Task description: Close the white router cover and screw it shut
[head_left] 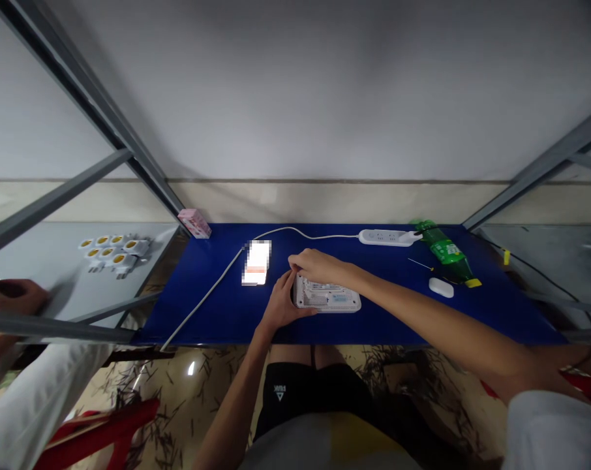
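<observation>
White vented plastic casing (329, 299) gripped at its near edge by my left hand (280, 303), right hand (315, 266) clasping its far side

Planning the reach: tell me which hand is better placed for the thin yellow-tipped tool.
Right, probably. The right hand sits on the white vented casing, nearer the thin yellow-tipped tool; the left hand holds the casing's left edge, farther away.

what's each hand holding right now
left hand: closed on the white device, at its left end
right hand: holding the white device at its far edge
</observation>
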The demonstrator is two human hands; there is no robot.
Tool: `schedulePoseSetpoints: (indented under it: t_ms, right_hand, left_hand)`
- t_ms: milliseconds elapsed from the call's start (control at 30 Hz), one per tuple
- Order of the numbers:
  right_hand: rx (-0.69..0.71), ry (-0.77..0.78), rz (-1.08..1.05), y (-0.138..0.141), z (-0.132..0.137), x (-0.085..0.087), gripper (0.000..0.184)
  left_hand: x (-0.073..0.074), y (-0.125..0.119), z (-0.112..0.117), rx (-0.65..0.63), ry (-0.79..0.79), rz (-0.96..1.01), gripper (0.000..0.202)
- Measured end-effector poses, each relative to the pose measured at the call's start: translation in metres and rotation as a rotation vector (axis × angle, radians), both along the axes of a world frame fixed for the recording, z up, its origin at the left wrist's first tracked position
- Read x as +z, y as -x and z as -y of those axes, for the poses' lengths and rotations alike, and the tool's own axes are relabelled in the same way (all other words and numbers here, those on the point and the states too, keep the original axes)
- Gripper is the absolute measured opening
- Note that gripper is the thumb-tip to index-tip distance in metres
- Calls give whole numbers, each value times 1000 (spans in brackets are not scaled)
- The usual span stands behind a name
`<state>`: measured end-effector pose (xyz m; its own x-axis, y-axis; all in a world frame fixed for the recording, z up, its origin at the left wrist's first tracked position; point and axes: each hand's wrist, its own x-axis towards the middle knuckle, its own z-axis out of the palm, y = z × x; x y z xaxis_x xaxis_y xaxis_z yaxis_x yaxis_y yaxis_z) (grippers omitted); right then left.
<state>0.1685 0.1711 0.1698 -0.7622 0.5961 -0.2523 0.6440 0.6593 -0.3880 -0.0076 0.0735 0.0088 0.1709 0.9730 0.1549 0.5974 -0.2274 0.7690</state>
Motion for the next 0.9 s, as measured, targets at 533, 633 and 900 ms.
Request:
schedulePoseSetpoints:
  t_ms: [533,633,900]
  right_hand:
    - [23,-8,38,3,-3,1,23]
    - [89,-38,55,8,-3,8,26]
    - [107,-245,209,15,3,7,29]
  left_hand:
    - [0,0,0,14,7,-4,137]
    - [1,0,0,18,14,1,136]
    - [9,-1,2,10,23,5,124]
